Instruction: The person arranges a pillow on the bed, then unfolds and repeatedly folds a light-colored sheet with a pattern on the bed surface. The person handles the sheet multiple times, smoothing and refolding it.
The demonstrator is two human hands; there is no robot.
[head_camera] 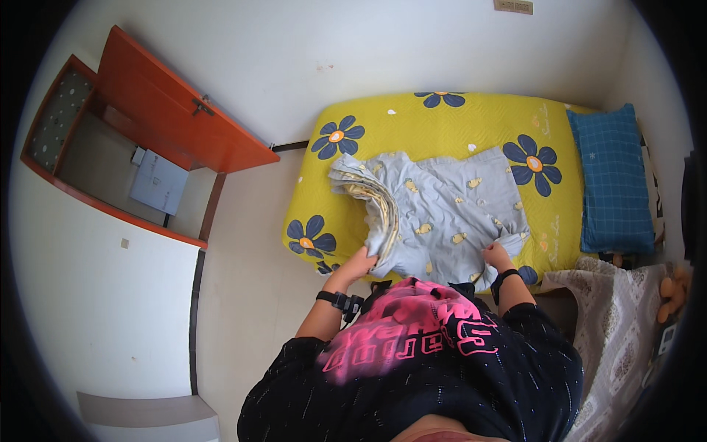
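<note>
A light grey printed cloth (447, 210), perhaps a bed sheet or quilt cover, lies rumpled on a bed with a yellow-green flowered cover (486, 119). Its left side is gathered in a curved stack of layered folds, while the right side spreads flatter. My left hand (362, 264) grips the near end of the folded stack, with the fingers partly hidden by cloth. Near the right front corner, my right hand (497, 257) pinches the cloth's edge. The near part of the cloth hangs close against my shirt.
A blue checked pillow (616, 179) lies at the bed's right end. Lace-patterned cloth (602, 309) drapes over furniture at the lower right, with a soft toy (673, 295) at its far side. An orange door (177, 105) stands open at the left, near a pale box (160, 182) beyond the doorway.
</note>
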